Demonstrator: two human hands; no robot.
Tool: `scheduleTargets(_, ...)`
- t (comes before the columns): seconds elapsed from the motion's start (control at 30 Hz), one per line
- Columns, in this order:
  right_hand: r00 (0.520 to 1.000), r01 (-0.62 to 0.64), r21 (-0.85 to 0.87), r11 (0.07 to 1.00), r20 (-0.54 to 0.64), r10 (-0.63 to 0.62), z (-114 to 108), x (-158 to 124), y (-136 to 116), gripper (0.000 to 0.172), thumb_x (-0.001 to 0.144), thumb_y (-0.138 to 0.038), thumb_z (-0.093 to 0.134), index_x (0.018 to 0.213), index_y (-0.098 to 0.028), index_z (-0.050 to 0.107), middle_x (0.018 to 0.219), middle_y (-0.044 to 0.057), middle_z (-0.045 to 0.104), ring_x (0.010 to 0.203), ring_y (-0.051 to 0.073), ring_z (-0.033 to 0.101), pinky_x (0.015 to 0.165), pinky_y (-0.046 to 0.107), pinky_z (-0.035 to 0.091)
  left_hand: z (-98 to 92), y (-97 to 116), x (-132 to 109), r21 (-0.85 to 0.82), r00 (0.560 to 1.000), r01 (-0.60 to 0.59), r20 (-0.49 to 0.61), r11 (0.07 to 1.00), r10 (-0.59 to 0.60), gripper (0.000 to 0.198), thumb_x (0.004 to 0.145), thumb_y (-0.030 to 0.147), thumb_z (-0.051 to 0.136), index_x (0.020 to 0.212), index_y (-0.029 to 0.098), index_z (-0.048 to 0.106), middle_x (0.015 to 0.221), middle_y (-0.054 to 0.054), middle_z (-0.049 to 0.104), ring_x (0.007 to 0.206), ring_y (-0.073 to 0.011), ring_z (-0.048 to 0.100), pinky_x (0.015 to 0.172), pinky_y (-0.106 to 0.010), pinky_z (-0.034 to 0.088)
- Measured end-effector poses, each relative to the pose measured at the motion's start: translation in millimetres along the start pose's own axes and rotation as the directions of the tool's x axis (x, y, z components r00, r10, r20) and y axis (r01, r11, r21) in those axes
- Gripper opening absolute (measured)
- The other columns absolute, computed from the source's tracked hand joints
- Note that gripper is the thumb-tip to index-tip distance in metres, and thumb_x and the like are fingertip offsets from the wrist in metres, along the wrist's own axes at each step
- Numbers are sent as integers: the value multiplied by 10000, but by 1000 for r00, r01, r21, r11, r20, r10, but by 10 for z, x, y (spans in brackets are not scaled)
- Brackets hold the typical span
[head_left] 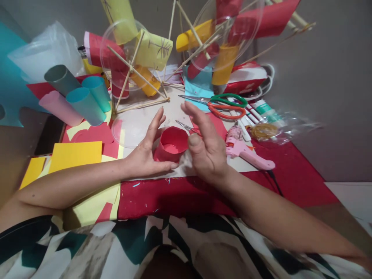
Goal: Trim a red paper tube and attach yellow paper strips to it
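Observation:
A short red paper cylinder (171, 149) stands upright between my two hands, its open top facing up. My left hand (145, 153) is at its left side, fingers stretched out and apart, with the thumb along the lower front; whether it touches the paper I cannot tell. To the right, my right hand (207, 149) is open and raised, thumb and fingers spread, with nothing in it. Behind the cylinder lies a small pair of scissors (186, 126), partly hidden by my right hand.
Green-and-orange-handled scissors (226, 104) and a pink glue gun (247, 153) lie right. Coloured paper tubes (85, 104) stand left, near yellow paper (75, 157). Wheel-like stick models (130, 69) with clear discs and paper cups rise behind. A red cloth (174, 197) covers the front edge.

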State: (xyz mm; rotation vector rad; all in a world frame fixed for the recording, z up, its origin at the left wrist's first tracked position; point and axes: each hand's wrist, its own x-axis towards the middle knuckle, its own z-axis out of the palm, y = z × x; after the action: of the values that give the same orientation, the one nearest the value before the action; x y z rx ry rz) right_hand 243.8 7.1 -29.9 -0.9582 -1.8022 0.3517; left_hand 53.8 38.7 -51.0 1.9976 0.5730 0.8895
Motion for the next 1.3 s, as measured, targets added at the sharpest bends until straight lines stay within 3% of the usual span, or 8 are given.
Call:
scheduleTargets(0.13, 976, 215, -189, 958, 61, -207, -51, 34, 1, 607, 1013, -564, 296, 1573, -334, 254, 1553, 69, 434, 1440, 325, 404, 1175, 594, 322, -54, 36, -54, 3, 977, -201, -73, 979, 201, 1055, 803, 459, 740, 1574, 424, 22, 1681, -33, 65, 1525, -360, 193, 1228, -550, 252)
scheduleTargets(0.3, 952, 296, -346, 890, 177, -248, -26, 90, -116, 667, 1003, -618, 225, 1573, -275, 261, 1547, 110, 434, 1471, 345, 346, 1183, 594, 276, -50, 55, -61, 23, 879, -338, -348, 941, 325, 647, 961, 480, 494, 1542, 444, 212, 1616, 23, 286, 1517, -315, 241, 1238, -526, 213)
scheduleTargets(0.43, 931, 331, -440, 835, 298, -212, 24, 117, -146, 669, 999, -628, 243, 1493, -216, 427, 1520, 125, 481, 1454, 336, 369, 1166, 582, 285, -40, 38, -19, 5, 877, -234, -430, 972, 214, 531, 989, 484, 437, 1499, 493, 292, 1575, 50, 353, 1498, -268, 297, 1235, -472, 237)
scheduleTargets(0.6, 874, 405, -479, 779, 454, -175, 76, 105, -78, 626, 1006, -567, 344, 1370, -117, 581, 1404, 168, 599, 1301, 344, 534, 1048, 510, 455, -57, 63, -15, -5, 888, -122, -448, 993, 107, 497, 1011, 461, 396, 1501, 441, 318, 1592, 18, 342, 1461, -256, 356, 1206, -449, 291)
scheduleTargets(0.87, 871, 438, -427, 791, 419, -257, 75, 80, -107, 533, 977, -458, 504, 1316, -61, 615, 1325, 206, 645, 1222, 375, 595, 978, 512, 542, -7, 110, -73, -44, 908, -28, -420, 999, 7, 526, 1016, 406, 400, 1528, 401, 280, 1620, 13, 306, 1465, -247, 365, 1212, -435, 298)
scheduleTargets(1.0, 877, 443, -389, 808, 377, -299, 83, 66, -97, 421, 923, -303, 621, 1268, -62, 635, 1251, 219, 680, 1154, 371, 643, 961, 509, 554, -22, 201, -94, 62, 912, 12, -410, 998, 14, 566, 996, 414, 378, 1546, 314, 285, 1615, -41, 325, 1447, -289, 389, 1134, -472, 350)
scheduleTargets(1.2, 922, 361, -332, 871, 270, -279, 12, 90, -81, 469, 900, -220, 650, 1365, -212, 588, 1230, 164, 695, 1095, 296, 687, 920, 443, 581, -91, 253, -84, 308, 932, 89, -361, 947, 30, 760, 921, 466, -21, 1471, 215, 439, 1528, -64, 402, 1401, -427, 331, 859, -584, 401)
scheduleTargets(1.3, 916, 362, -330, 872, 298, -268, -37, 94, -99, 493, 904, -273, 659, 1386, -230, 567, 1258, 160, 684, 1129, 296, 676, 947, 460, 570, -103, 122, -56, 242, 911, -26, -394, 970, 122, 602, 980, 504, 181, 1541, 313, 290, 1561, -62, 365, 1414, -372, 389, 994, -562, 381)
